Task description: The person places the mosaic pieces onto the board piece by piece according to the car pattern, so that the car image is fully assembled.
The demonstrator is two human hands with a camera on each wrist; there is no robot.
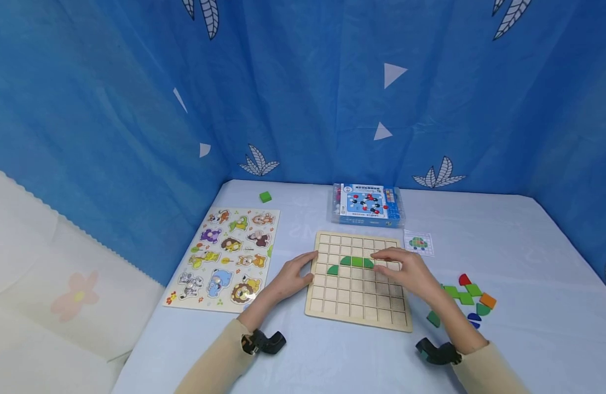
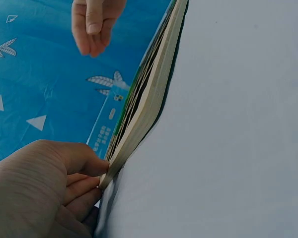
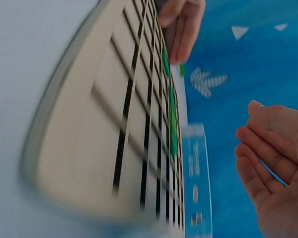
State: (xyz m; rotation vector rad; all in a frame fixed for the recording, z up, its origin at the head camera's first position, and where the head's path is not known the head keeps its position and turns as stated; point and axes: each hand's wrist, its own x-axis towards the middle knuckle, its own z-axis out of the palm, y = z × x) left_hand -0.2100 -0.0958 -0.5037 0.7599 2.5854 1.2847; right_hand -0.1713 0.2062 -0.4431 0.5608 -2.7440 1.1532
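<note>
Gridded wooden board: lying flat mid-desk, four green pieces in its cells.
My left hand: fingers relaxed, touching the board's left edge.
My right hand: fingers loosely bent, holding nothing, above the board beside the rightmost green piece.
Animal puzzle: along the desk's left edge.
Boxed set: near the desk's far edge.
</note>
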